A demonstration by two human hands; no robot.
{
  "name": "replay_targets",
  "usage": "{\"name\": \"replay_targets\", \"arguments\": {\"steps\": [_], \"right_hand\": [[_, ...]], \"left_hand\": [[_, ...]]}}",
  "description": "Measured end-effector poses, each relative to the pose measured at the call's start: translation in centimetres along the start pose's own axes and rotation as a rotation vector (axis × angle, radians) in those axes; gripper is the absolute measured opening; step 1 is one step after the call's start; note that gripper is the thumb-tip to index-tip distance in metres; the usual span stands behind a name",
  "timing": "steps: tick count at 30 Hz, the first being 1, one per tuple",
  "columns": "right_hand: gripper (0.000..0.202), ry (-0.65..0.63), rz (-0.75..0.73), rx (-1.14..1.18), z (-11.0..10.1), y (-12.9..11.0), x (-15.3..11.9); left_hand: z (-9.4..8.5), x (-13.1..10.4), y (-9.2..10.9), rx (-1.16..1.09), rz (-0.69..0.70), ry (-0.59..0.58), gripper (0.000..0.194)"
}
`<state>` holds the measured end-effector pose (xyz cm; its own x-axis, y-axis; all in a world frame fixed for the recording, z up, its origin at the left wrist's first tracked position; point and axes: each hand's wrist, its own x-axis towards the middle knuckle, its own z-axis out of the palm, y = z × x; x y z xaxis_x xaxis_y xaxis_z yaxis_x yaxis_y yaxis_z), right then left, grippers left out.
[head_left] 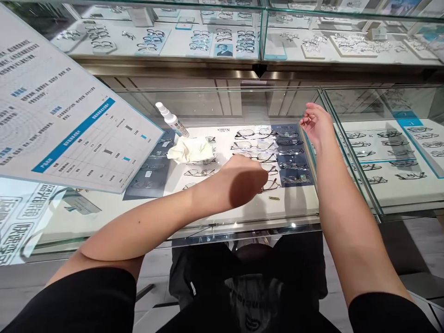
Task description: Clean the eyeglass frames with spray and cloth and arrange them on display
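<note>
My left hand (248, 180) is closed over the glass counter, its back turned to me and its fingers tucked out of sight, so whatever it may hold is hidden. Rows of eyeglasses (256, 146) lie beneath the glass around it. To the right, my right hand (316, 122) is raised near the glass joint, fingers loosely curled and slightly apart, with nothing visible in them. A crumpled pale yellow cloth (191, 151) rests on the counter left of my left hand. Just behind the cloth, a white spray bottle (171, 119) appears tilted.
A large printed price sheet (69, 106) stands at the left, overlapping the counter. Another display case (391, 152) with eyeglasses adjoins on the right. Across from me are glass shelves (222, 41) with more frames. The counter's front edge (243, 231) runs before my lap.
</note>
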<state>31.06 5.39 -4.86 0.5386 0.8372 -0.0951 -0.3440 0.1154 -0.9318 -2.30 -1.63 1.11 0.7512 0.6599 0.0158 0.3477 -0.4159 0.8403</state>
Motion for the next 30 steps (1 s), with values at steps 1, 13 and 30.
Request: {"name": "replay_targets", "arguments": {"steps": [1,13,30], "right_hand": [[0.016,0.001,0.001,-0.005,0.0,0.0,0.1],[0.022,-0.060,-0.032,-0.033,-0.9,0.7,0.9],[0.027,-0.110,-0.061,-0.109,-1.1,1.0,1.5]], "left_hand": [[0.2,0.1,-0.3,-0.024,-0.010,0.036,0.043],[1.0,0.3,-2.2,0.656,0.225,-0.266,0.021],[-2.8,2.0,3.8,0.938,0.068,-0.291,0.020]]}}
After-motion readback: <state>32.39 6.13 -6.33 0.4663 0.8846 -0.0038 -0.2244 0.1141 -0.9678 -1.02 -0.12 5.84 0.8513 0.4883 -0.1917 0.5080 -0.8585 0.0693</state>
